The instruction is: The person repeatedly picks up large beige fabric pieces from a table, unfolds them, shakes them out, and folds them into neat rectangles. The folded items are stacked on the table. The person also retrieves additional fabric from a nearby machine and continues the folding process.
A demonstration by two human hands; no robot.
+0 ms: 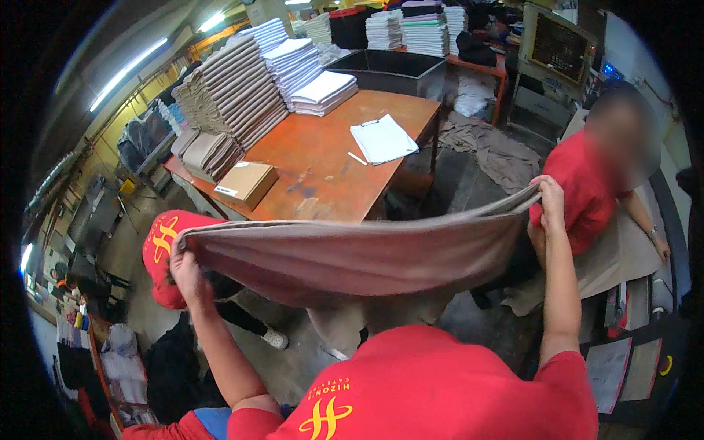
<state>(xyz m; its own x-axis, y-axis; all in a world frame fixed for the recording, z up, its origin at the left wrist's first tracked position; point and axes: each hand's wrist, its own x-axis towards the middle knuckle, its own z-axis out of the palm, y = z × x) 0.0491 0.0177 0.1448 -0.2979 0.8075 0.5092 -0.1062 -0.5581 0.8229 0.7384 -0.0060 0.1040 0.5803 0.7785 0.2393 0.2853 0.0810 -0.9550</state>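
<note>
A long taupe cloth (359, 257), folded over along its length, hangs stretched between my two hands and sags in the middle. My left hand (189, 273) grips its left end, fingers closed round the gathered corner. At the other end my right hand (550, 202), held higher and farther away, is closed on the upper corner. Both arms reach out from my red shirt (433, 389). Part of the floor and a person behind the cloth are hidden by it.
Ahead stands a wooden table (315, 176) with stacked beige cloths (231, 92), white cloths (304, 73), a cardboard box (247, 183) and a clipboard (383, 139). A person in red (587, 183) works at right; a red cap (165, 257) shows at left. Cloth (491, 150) lies on the floor.
</note>
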